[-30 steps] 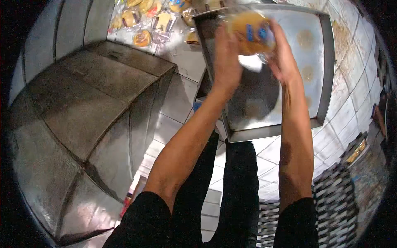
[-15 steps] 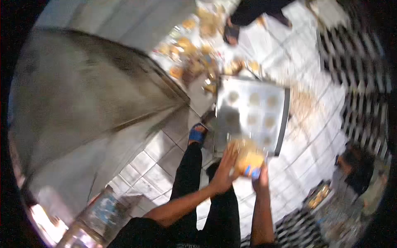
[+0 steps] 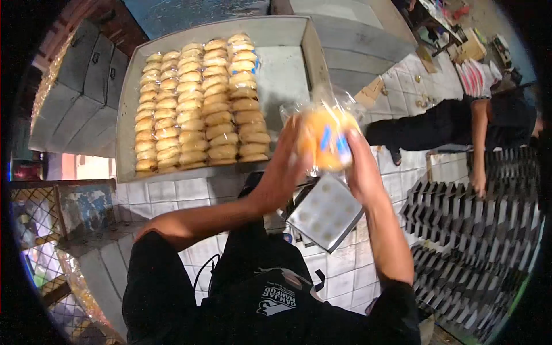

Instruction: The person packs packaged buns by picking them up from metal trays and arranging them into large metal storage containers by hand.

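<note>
Between my left hand (image 3: pixel 283 169) and my right hand (image 3: pixel 361 164) is a stack of wrapped buns (image 3: pixel 328 135) in clear plastic with blue print, blurred by motion. Both hands press on its sides. Just left of them stands a large metal tray (image 3: pixel 307 57) holding several packed rows of wrapped buns (image 3: pixel 192 109). The rightmost row ends close to my left hand, and bare tray bottom shows to its right. Below the held buns, lower down on the floor, lies a smaller baking tray (image 3: pixel 326 213) with round marks.
At the right another person (image 3: pixel 448 123) in dark clothes reaches down toward stacked dark metal racks or trays (image 3: pixel 477 221). Grey metal boxes (image 3: pixel 86 69) stand at the left. A metal grille (image 3: pixel 40 213) is at the lower left. White tiles (image 3: pixel 339 287) cover the floor.
The view has swung from the floor tray and scattered packets to the large tray of buns. My hands have risen, still holding the wrapped buns between them.
</note>
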The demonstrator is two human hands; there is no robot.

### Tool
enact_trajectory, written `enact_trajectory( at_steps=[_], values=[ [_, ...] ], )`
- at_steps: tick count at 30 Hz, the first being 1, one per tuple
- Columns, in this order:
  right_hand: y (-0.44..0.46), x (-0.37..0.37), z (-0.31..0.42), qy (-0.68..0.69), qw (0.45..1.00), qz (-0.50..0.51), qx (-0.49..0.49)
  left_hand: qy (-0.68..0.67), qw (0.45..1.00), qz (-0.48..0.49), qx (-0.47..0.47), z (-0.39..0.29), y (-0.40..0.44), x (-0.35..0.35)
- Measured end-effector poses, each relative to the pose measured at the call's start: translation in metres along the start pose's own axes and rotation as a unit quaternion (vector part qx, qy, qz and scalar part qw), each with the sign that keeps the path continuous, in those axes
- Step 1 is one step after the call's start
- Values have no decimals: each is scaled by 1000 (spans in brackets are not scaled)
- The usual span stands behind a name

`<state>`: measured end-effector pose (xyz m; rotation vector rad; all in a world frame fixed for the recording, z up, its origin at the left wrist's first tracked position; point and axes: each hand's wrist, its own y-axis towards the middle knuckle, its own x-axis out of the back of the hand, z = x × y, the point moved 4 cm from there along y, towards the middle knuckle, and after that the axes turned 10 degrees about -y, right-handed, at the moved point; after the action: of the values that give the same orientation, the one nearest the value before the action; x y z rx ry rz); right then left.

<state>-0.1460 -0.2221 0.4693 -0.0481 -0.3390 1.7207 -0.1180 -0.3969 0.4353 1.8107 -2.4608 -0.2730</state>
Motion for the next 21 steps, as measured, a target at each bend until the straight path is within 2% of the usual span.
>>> enact_trajectory(
  at_steps=[1, 2, 3, 4, 5, 6, 8, 9, 10, 11, 13, 14, 15, 16, 18, 19, 20, 21],
  values=[
    [34, -14, 9, 42, 995, 21, -84, -152, 985, -23, 79, 18, 26, 15],
    [64, -26, 12, 81, 982, 39, -168, -303, 940, -43, 154, 40, 44, 25],
    [96, -38, 1, 116, 971, 105, -179, -350, 906, -80, 226, 73, 53, 33],
    [123, -42, -26, 129, 951, 134, -246, -396, 861, -111, 299, 100, 60, 35],
    [138, -42, -48, 78, 943, 139, -291, -411, 794, -139, 426, 71, 62, 40],
    [151, -40, -72, 30, 931, 143, -334, -455, 725, -111, 505, 89, 60, 43],
    [168, -28, -145, -36, 925, 153, -347, -472, 697, -48, 538, 103, 58, 53],
    [165, -28, -156, -96, 893, 127, -420, -433, 713, 52, 550, 112, 53, 67],
    [164, -41, -118, -194, 870, 152, -428, -315, 728, 144, 592, 120, 53, 88],
    [163, -45, -118, -217, 862, 152, -431, -209, 753, 283, 557, 95, 74, 107],
    [161, -50, -125, -238, 852, 156, -440, -104, 750, 415, 505, 85, 97, 124],
    [157, -54, -127, -184, 861, 191, -434, 61, 868, 394, 297, 96, 115, 117],
    [154, -57, -127, -128, 869, 220, -423, 222, 912, 339, 60, 100, 129, 110],
    [152, -56, -126, -128, 870, 215, -425, 219, 912, 343, 57, 122, 136, 99],
    [142, -43, -124, -220, 853, 206, -426, 412, 810, 394, 135, 178, 149, 77],
    [140, -50, -107, -273, 872, 229, -336, 411, 812, 394, 128, 183, 163, 74],
    [131, -46, -87, -372, 866, 205, -265, 382, 786, 447, 188, 192, 170, 72],
    [128, -41, -98, -390, 865, 196, -246, 354, 751, 500, 247, 199, 173, 70]
  ],
)
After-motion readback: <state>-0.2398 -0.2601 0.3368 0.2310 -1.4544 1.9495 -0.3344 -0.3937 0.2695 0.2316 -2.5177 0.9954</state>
